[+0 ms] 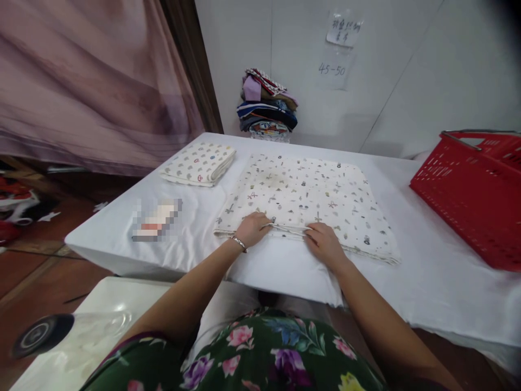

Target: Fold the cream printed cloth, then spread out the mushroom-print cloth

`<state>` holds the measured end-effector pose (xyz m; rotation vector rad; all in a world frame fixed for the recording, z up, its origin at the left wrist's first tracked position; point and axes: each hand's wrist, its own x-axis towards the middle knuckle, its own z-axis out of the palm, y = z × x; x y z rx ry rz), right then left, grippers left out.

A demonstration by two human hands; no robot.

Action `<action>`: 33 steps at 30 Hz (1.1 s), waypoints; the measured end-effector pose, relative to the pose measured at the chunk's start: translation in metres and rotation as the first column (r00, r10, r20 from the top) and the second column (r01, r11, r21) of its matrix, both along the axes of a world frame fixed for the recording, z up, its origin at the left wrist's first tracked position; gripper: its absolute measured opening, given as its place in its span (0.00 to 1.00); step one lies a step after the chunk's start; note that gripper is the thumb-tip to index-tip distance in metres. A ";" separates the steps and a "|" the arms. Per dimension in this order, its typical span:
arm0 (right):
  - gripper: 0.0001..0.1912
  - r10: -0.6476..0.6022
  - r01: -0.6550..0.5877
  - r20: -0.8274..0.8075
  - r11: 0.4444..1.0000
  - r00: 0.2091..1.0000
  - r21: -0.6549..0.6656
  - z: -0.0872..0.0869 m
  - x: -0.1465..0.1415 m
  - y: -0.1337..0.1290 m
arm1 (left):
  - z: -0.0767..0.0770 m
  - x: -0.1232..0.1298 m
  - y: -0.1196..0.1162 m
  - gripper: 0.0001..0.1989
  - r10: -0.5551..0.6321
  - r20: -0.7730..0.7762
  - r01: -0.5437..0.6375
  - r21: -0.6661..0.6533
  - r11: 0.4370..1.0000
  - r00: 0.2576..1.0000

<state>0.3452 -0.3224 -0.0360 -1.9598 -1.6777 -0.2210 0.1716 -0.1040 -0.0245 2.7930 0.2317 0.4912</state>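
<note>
White patterned cloth [309, 190], head view: flat on the white-covered table [431, 282], straight out beyond both grips; long axis looks left-right. I read left hand [253, 228] and right hand [324, 243] as each pinching the near edge, a slim fold between them. Left sits closer to its corner than right does.

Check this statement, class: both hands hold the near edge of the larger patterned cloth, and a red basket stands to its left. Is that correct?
No: the head view shows the red basket to the right of the larger patterned cloth. The rest is correct.
</note>
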 end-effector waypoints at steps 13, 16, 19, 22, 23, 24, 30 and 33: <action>0.10 0.065 -0.062 -0.032 0.995 0.997 0.081 0.007 -0.008 -0.003 | -0.001 -0.001 -0.032 0.13 -0.045 0.125 0.024 0.161 0.987 0.991; 0.10 0.055 -0.053 -0.030 0.997 0.998 0.053 0.005 -0.007 -0.002 | 0.002 0.003 -0.039 0.08 -0.091 0.106 0.069 0.200 0.977 0.990; 0.10 0.046 -0.045 -0.023 0.998 0.999 0.043 0.005 -0.008 -0.002 | 0.003 0.007 -0.042 0.05 -0.128 0.087 0.106 0.222 0.969 0.988; 0.10 0.040 -0.039 -0.026 0.997 0.999 0.062 0.005 -0.008 -0.003 | 0.002 0.012 -0.043 0.04 -0.136 0.074 0.115 0.229 0.966 0.988; 0.10 0.040 -0.038 -0.026 0.997 0.999 0.064 0.005 -0.009 -0.003 | 0.001 0.013 -0.043 0.04 -0.138 0.071 0.118 0.231 0.966 0.988; 0.10 0.040 -0.038 -0.027 0.997 0.999 0.062 0.005 -0.009 -0.004 | 0.001 0.015 -0.044 0.05 -0.140 0.070 0.121 0.231 0.965 0.988; 0.10 0.008 -0.008 -0.005 0.999 1.000 0.049 0.000 -0.007 -0.002 | -0.001 0.023 -0.048 0.07 -0.118 0.080 0.099 0.209 0.973 0.990; 0.11 0.011 -0.012 0.015 0.999 1.000 0.051 -0.003 -0.006 -0.001 | -0.001 0.027 -0.050 0.07 -0.096 0.087 0.077 0.200 0.977 0.992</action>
